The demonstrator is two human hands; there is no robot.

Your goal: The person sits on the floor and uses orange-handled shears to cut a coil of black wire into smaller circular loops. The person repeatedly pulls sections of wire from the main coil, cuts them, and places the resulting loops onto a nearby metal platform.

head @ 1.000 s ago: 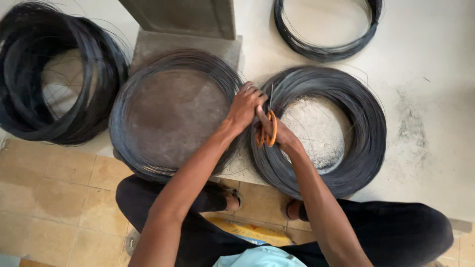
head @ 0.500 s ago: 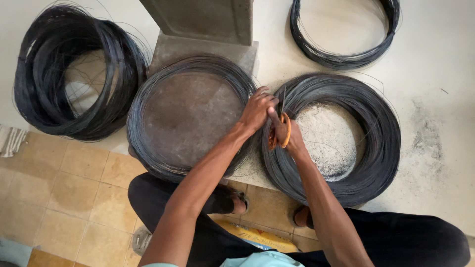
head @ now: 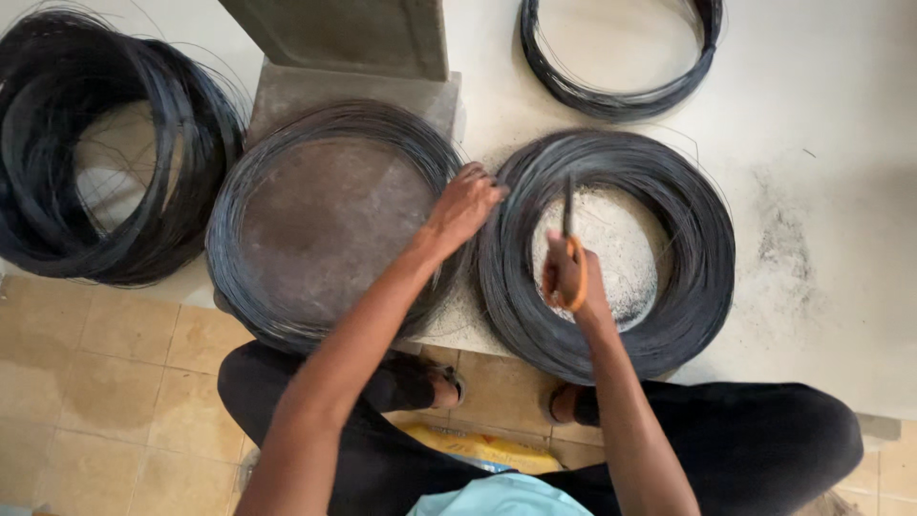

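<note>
L hand (head: 465, 204) grip pinching wire coil (head: 697, 258) | R hand (head: 570, 277) fist round scissors (head: 569, 250) (blades up)

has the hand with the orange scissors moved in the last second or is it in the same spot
Yes. The right hand with the orange-handled scissors has pulled away from the left hand, off the right wire coil's inner edge and over its dusty centre.

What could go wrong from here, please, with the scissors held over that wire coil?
The right hand holds orange-handled scissors pointing up over the right wire coil; the blades could nick the left hand, which grips strands close by. Loose strand ends stick out of the coils and might spring back and scratch bare arms. The middle wire coil overhangs the ledge edge and could slip.
</note>
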